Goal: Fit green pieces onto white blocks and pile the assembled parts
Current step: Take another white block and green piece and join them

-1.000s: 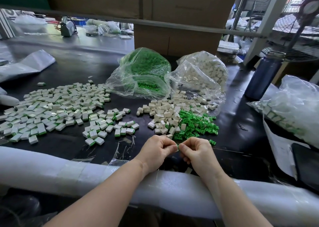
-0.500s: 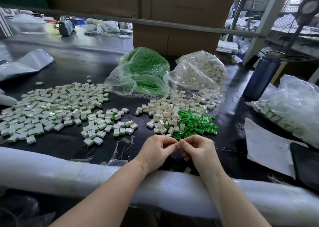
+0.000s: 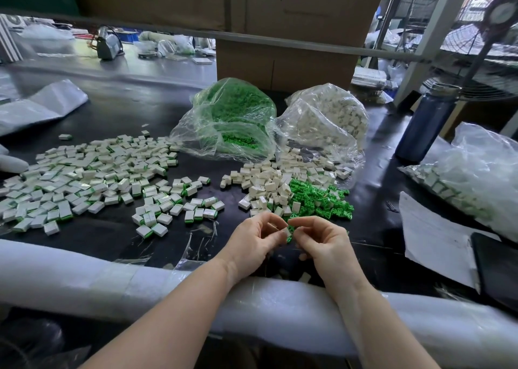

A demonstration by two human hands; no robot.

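Head view: left hand, right hand fingers pinch one white block, green piece.

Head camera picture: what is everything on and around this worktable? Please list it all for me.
assembled parts: a big spread, white with green edges, table's left
loose white blocks: a heap, middle, before the bags
loose green pieces: a heap, right of the white blocks
bag of green pieces: one, clear plastic, behind the heaps
bag of white blocks: one, clear, right of the green bag
bottle: one, dark blue, right rear
bag of parts: one, clear, far right
paper sheet: one, white, right front
foam padding: white, along the near table edge
left hand: grip on a white block
right hand: fingers curled at a green piece
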